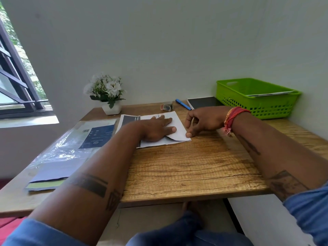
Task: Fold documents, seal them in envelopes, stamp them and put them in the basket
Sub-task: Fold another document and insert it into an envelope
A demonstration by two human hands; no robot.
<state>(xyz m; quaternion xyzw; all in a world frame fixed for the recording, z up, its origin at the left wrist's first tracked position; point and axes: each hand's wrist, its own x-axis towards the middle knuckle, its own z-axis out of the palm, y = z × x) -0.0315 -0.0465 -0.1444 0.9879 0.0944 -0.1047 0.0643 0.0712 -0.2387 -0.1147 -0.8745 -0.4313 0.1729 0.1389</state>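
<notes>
A: What are the two hands doing?

B: The left hand lies flat on the white paper. Its fingers are straight and spread, and it presses the paper down onto the table.

A: And the other one?

B: The right hand is just beside it. Its fingers are curled, and the thumb tip touches the near right corner of the paper. I cannot tell if the grip really pinches that corner or only rests on it.

A: Where is the paper?

B: In the middle of the table, toward the far side. One part is folded over and lies on top of the rest. A dark printed strip shows at its left end.

A: What else is there?

B: A clear plastic sleeve with a dark blue sheet in it lies to the left. Nearer, there is a pale envelope with a green strip. A small stamp and a blue pen sit behind the paper. A black notebook is next to the pen. The green basket stands at the far right with some paper in it. A white pot of flowers is by the wall. The right wrist wears a red thread band.
</notes>
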